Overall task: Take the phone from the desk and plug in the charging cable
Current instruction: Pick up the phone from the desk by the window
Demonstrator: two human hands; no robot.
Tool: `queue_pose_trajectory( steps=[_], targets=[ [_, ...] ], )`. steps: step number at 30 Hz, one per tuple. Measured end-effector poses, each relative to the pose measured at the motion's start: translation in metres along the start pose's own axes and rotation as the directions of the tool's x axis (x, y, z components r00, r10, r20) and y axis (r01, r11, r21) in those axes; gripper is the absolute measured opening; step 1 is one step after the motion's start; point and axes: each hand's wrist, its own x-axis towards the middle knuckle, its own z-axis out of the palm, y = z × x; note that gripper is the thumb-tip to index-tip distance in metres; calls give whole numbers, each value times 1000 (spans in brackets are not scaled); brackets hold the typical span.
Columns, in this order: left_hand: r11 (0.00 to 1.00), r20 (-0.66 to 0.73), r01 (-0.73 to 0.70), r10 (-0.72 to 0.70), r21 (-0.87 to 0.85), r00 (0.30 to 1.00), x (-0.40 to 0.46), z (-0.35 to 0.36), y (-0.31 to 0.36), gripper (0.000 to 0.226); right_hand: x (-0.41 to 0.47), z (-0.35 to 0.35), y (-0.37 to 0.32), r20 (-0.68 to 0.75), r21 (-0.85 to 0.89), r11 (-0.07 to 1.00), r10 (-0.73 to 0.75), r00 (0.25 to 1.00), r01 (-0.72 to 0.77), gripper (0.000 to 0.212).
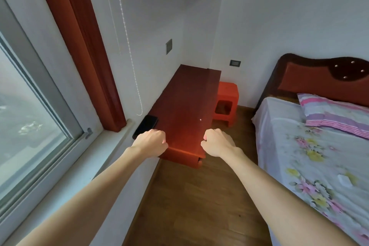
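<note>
Head view, looking down along two bare forearms that enter from the lower corners of the frame. Left hand (151,142) and right hand (217,143) are both curled into loose fists at mid-frame, knuckles up, empty, above the near end of the desk (185,106); whether either touches the wood cannot be told. The phone (145,126), dark and face-up, lies on the desk's left edge against the wall, just above the left hand; its near end is hidden behind that hand's knuckles. A small pale speck (200,119) on the desktop is too small to identify. The charging cable cannot be made out with certainty: a thin white beaded cord (127,46) hangs down the wall from the top of the frame and ends just above the phone, but its nature is unclear. Two wall plates (169,46) (235,63) appear above and right of the desk; their details are blurred. A red plastic stool (226,102) is partly hidden behind the desk. The bed (311,146) is cut off at the right edge, the window (30,106) at the left.
</note>
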Motion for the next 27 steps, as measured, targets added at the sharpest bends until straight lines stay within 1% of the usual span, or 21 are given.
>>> queue_pose_trajectory(
  steps=[6, 13, 15, 19, 22, 24, 27],
  targets=[
    [996, 88, 92, -89, -23, 992, 70, 16, -51, 25, 97, 20, -27, 78, -39, 997, -65, 995, 68, 18],
    [972, 179, 234, -225, -31, 958, 103, 47, -92, 28, 180, 63, -47, 225, -59, 986, -140, 964, 157, 26],
    [960, 180, 276, -264, -43, 948, 112, 61, -102, 25, 203, 79, -51, 267, -65, 977, -179, 947, 203, 26],
    [922, 137, 380, -368, -77, 920, 127, 89, -118, 15, 244, 111, -67, 354, -65, 958, -241, 904, 281, 27],
    [887, 146, 451, -435, -103, 889, 136, 111, -126, 18, 267, 137, -79, 403, 6, 965, -243, 882, 263, 20],
    [868, 141, 481, -465, -122, 874, 141, 123, -131, 21, 280, 154, -91, 411, 83, 970, -244, 878, 230, 26],
    [844, 128, 515, -500, -147, 856, 149, 134, -136, 21, 291, 178, -106, 440, 215, 968, -214, 872, 129, 33]
  ],
)
